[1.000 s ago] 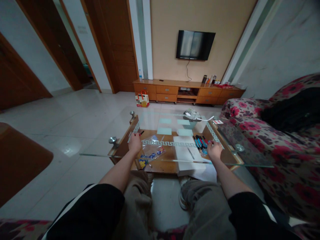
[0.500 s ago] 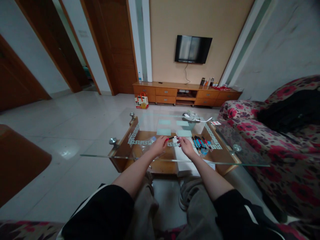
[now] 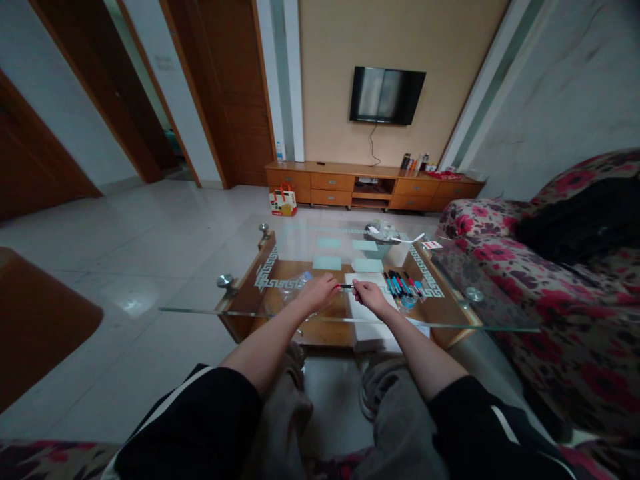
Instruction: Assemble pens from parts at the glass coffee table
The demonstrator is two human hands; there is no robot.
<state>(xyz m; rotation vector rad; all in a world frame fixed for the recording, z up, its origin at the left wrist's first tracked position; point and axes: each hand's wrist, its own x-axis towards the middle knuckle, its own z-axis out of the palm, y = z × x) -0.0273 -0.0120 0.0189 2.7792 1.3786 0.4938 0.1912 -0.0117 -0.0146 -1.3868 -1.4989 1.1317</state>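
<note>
Over the middle of the glass-topped coffee table (image 3: 450, 325), my left hand (image 3: 320, 293) and my right hand (image 3: 369, 295) both grip one thin pen (image 3: 346, 286), red at its left end and dark in the middle. The pen lies level between the two fists. Just right of my right hand, a row of several blue, black and red pens (image 3: 400, 283) rests on the glass. A white pad (image 3: 371, 327) lies under the glass on the wooden shelf, below my right hand.
A small basket of crumpled paper (image 3: 381, 235) stands at the table's far side. A flowered sofa (image 3: 560, 293) runs along the right. Metal studs (image 3: 225, 281) mark the glass corners. A TV cabinet (image 3: 370, 183) and a gift bag (image 3: 283, 200) stand by the far wall.
My left hand carried the pen from the table's left edge to the middle. My right hand left the row of pens, came in and took hold of the pen's other end.
</note>
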